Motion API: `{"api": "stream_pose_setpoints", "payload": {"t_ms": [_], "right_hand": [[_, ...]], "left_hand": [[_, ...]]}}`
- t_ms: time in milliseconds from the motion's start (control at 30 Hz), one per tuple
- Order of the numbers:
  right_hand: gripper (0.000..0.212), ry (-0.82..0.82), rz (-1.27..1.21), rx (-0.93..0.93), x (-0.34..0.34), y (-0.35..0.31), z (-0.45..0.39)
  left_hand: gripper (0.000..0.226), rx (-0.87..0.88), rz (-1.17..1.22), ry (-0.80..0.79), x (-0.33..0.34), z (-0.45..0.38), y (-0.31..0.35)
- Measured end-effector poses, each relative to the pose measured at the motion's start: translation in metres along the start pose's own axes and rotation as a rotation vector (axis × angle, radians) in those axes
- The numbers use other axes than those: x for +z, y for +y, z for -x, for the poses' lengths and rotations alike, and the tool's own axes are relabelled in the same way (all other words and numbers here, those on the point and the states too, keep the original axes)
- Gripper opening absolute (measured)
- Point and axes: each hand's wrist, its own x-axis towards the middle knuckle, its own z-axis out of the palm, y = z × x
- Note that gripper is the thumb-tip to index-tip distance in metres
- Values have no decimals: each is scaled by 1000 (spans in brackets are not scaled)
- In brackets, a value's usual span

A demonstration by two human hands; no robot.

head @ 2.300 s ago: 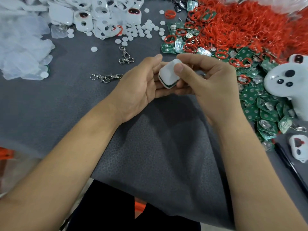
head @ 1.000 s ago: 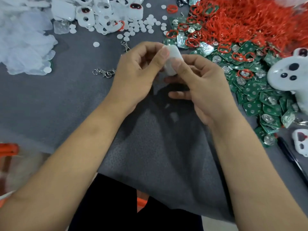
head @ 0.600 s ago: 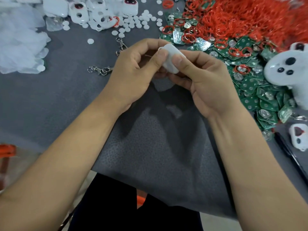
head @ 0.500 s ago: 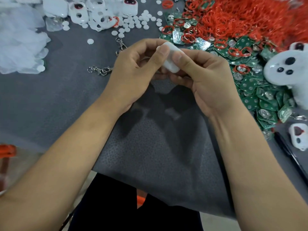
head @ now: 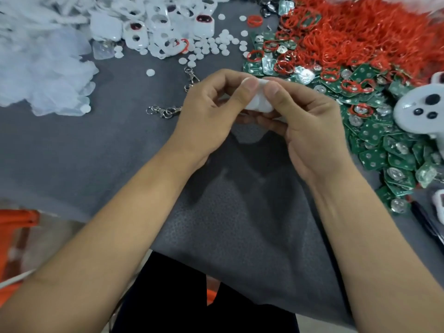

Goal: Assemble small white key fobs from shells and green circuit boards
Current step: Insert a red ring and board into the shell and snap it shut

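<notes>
I see a small white key fob (head: 259,102) held up over the middle of the grey felt mat (head: 72,150), pinched between both of the person's hands. The left hand (head: 211,116) curls round its left side, thumb pressed on the upper face; the right hand (head: 310,126) clamps the right side, thumb on top and fingers tucked beneath. The two thumb tips sit nearly touching on the shell. The fob's seam is hidden by the fingers, so I cannot tell whether the halves are fully closed.

Just right of the hands lies a spread of green circuit boards (head: 374,140), some carrying round silver cells. Behind them, at the top right, a heap of red rubber rings (head: 360,34) spills over the boards. At the top centre sit white shells (head: 163,27) with a scatter of white round pads (head: 211,46) beside them. Metal keyring clasps (head: 165,111) lie just left of the left hand. Clear plastic bags (head: 43,75) pile at the far left. A white handheld controller (head: 425,111) rests on the boards at the right edge.
</notes>
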Motion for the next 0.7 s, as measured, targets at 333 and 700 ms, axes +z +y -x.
{"api": "stream_pose_setpoints", "payload": {"t_ms": [333,700], "right_hand": [[38,-143,289,-114,-4,-5,-2],[36,-30,249,-211,3,-2,-1]], "left_hand": [[9,-43,117,101,0,1,-5],[17,-13,34,106,1,-1,-5]]}}
